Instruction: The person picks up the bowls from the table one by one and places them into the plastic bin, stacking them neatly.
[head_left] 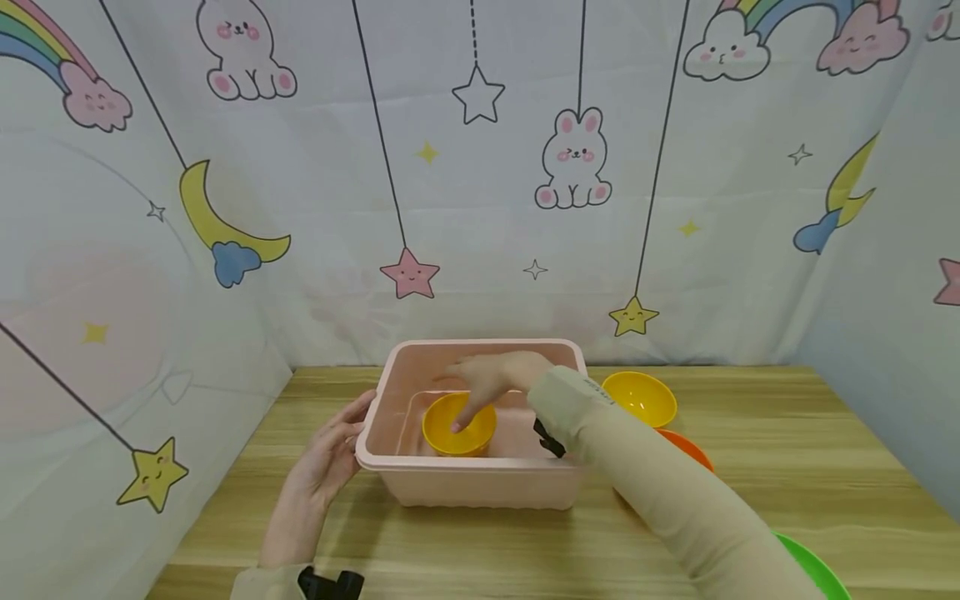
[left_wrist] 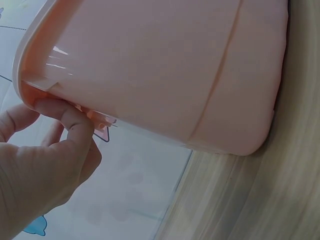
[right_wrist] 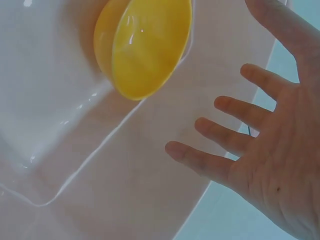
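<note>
A pink plastic bin (head_left: 480, 485) stands on the wooden table, with a small yellow bowl (head_left: 442, 423) upright inside it. At the bin's left side, my left hand (head_left: 327, 458) grips the rim; the left wrist view shows the fingers bent around the rim's edge (left_wrist: 25, 60). My right hand (head_left: 495, 375) is over the bin with its fingers spread. In the right wrist view those fingers (right_wrist: 240, 112) are straight and apart from the yellow bowl (right_wrist: 152, 47), and nothing is in the palm.
Right of the bin, another yellow bowl (head_left: 641, 400) sits on the table (head_left: 810, 450). An orange bowl (head_left: 692, 448) and a green rim (head_left: 813, 567) show partly behind my right sleeve (head_left: 675, 492). A cartoon-printed cloth (head_left: 480, 208) hangs behind the table.
</note>
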